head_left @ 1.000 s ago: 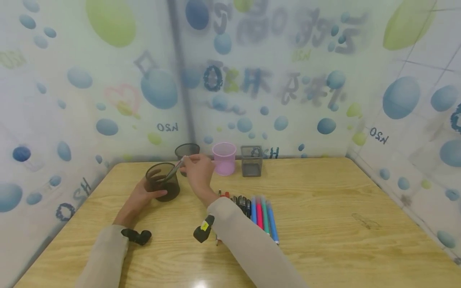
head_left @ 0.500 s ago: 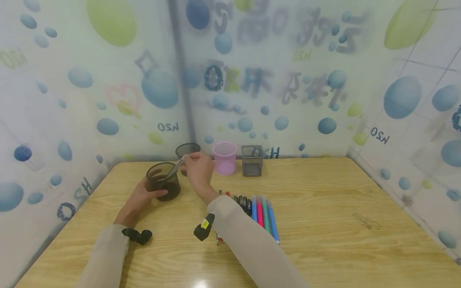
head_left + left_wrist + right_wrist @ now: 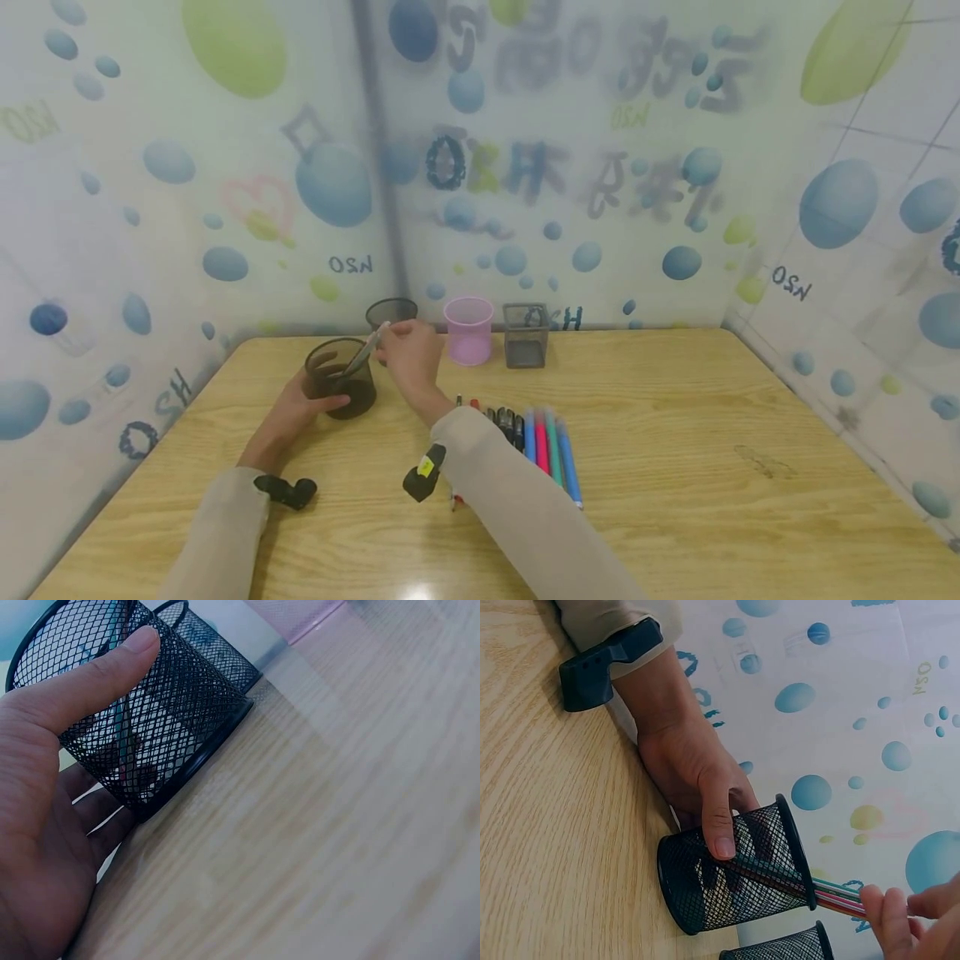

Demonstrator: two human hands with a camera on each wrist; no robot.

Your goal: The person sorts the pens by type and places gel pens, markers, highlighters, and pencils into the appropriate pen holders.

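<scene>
1. Pencils (image 3: 840, 897): slanted, lower ends inside the black mesh cup (image 3: 356, 402), upper ends pinched by the right hand (image 3: 411, 360).
2. Left hand (image 3: 300, 405): thumb and fingers around the cup.
3. Risk — uneven release may splay the pencils.
4. Risk — sideways leverage could tip the cup if left-hand support slackens.

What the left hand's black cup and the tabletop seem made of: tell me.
Black cup: likely coated metal, slightly glossy; the wall is wire mesh, the rim shiny. Tabletop: wood or wood-look laminate, glossy; grain and a light reflection show.
</scene>
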